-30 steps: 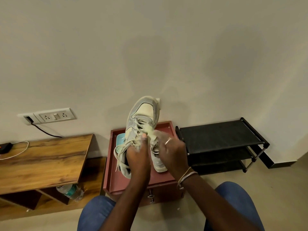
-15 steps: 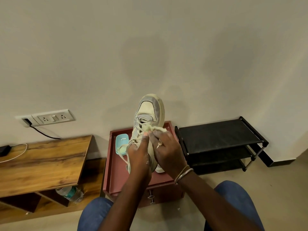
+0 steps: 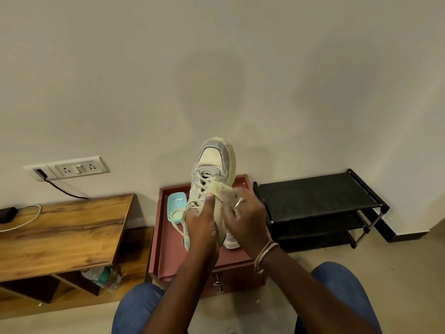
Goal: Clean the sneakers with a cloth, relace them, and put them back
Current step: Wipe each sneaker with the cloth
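A cream and grey sneaker (image 3: 213, 162) stands tilted, toe up and away from me, over the red-brown cabinet top (image 3: 168, 256). My left hand (image 3: 201, 225) grips it around the lace area, thumb up against the laces. My right hand (image 3: 243, 218), blurred with motion, pinches a pale yellow cloth (image 3: 219, 188) against the laces near the tongue. Loose laces (image 3: 179, 216) hang to the left. A second sneaker (image 3: 231, 241) shows partly behind my right hand on the cabinet.
A light blue dish (image 3: 177, 203) lies on the cabinet's left part. A black shoe rack (image 3: 317, 196) stands to the right, a wooden desk (image 3: 60, 230) to the left with a water bottle (image 3: 103, 277) under it. A wall socket (image 3: 74, 166) has a cable plugged in.
The sneaker has turned more upright with its toe swung to the right. My right hand has shifted right with the cloth along the lace area. The blue dish is now uncovered.
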